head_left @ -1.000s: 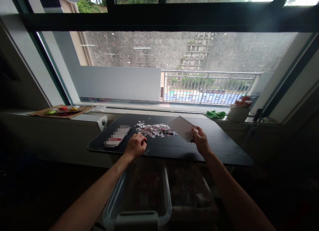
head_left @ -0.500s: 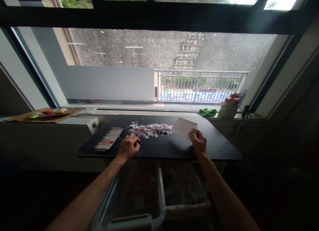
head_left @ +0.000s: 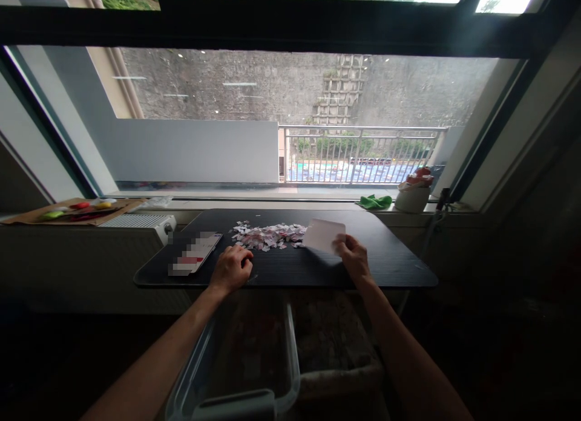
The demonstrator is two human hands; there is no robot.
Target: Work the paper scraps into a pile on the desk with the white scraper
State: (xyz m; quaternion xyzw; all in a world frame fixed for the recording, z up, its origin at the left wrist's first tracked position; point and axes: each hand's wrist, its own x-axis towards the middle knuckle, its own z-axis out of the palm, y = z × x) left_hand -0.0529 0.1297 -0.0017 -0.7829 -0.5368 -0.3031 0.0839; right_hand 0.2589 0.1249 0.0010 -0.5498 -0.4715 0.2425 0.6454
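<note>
the right hand [head_left: 355, 256] has its fingers clamped on the near right corner of a white card [head_left: 324, 235], held tilted over the dark counter [head_left: 295, 276]. the card's left side overlaps the right end of a heap of paper scraps [head_left: 267, 235]; whether it touches them i cannot tell. the left hand [head_left: 230, 267] rests at the near edge of the counter, just in front of the heap's left end, fingers drawn together in a loose curl. left of that hand lies a flat slab [head_left: 206, 251], partly blurred out. below the counter is a clear bin [head_left: 293, 348]. on the sill, a green cloth [head_left: 374, 201] sits beside a pale pot [head_left: 412, 198].
</note>
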